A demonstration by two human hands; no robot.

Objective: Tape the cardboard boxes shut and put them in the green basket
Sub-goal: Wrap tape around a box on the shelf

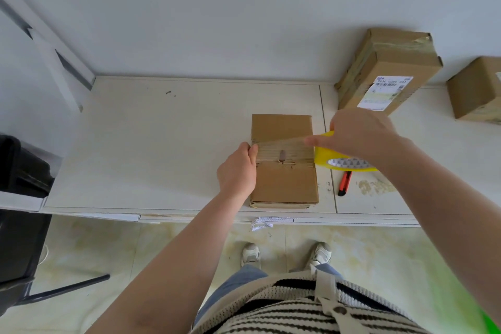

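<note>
Worktop first: two taped-looking boxes, the tall box and a side box, wait by the wall, not yet binned. The flat box sits near the front edge, mid-taping. Right hand grips the tape roll, strip stretched over the seam; left hand pinches the strip's end at the box's edge. Green basket (prob. that bottom-right blur) holds nothing visible. Cutting and loading remain, approx. early stage.

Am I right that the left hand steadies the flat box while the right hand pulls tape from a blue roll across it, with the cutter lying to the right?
Not quite: the roll is yellow, not blue, as the head view shows. The rest holds: the left hand steadies the flat box, the right hand draws tape across it, and the cutter lies to the right.
</note>
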